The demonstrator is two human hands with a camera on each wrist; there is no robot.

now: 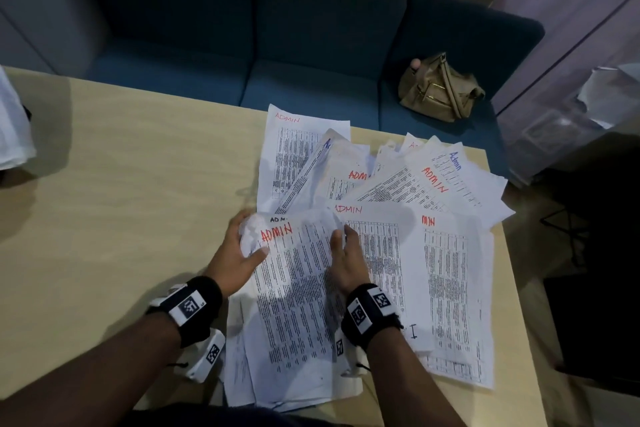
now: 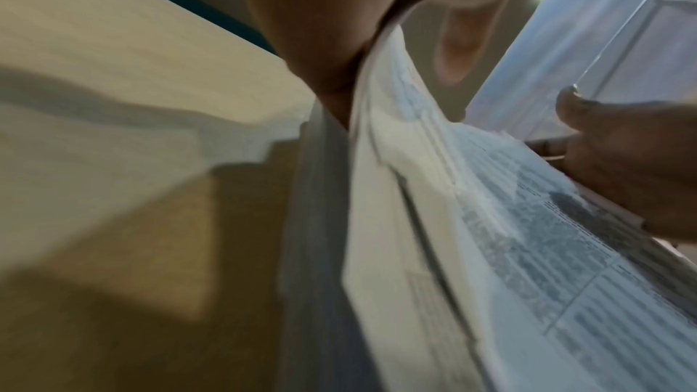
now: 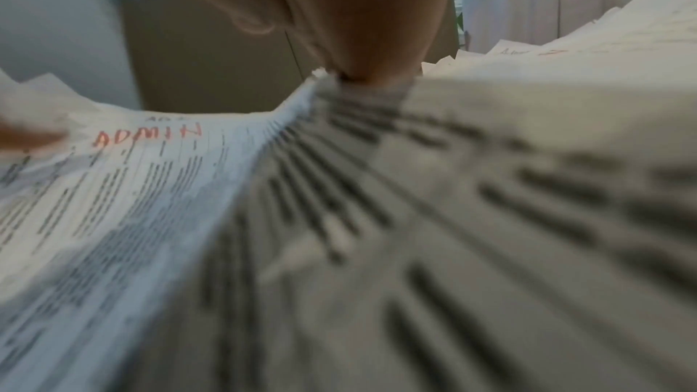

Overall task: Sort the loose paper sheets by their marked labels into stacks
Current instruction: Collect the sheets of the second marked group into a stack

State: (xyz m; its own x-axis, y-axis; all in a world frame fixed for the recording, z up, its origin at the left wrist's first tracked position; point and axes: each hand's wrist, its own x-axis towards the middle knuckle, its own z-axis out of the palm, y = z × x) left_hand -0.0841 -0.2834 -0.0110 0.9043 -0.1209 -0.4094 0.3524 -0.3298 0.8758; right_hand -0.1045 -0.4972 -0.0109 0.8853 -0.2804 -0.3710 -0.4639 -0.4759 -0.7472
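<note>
Printed paper sheets lie fanned over the wooden table (image 1: 121, 184), most marked ADMIN in red. One sheet (image 1: 455, 161) reads Admin in blue. Nearest me is a bundle of sheets (image 1: 298, 288) with a red ADMIN label on top. My left hand (image 1: 239, 250) grips its upper left corner, thumb on top, crumpling the paper. At the upper right edge my right hand (image 1: 346, 253) pinches the same bundle. The left wrist view shows the lifted paper edge (image 2: 433, 190) under my left hand (image 2: 339, 26). Blurred print (image 3: 150, 190) fills the right wrist view below my right hand (image 3: 358, 26).
More ADMIN sheets (image 1: 433, 180) spread to the right, reaching the table's right edge, and one (image 1: 294, 149) lies further back. A tan handbag (image 1: 438, 88) sits on the blue sofa (image 1: 311, 45) beyond the table. A white object (image 1: 14, 128) rests at the far left.
</note>
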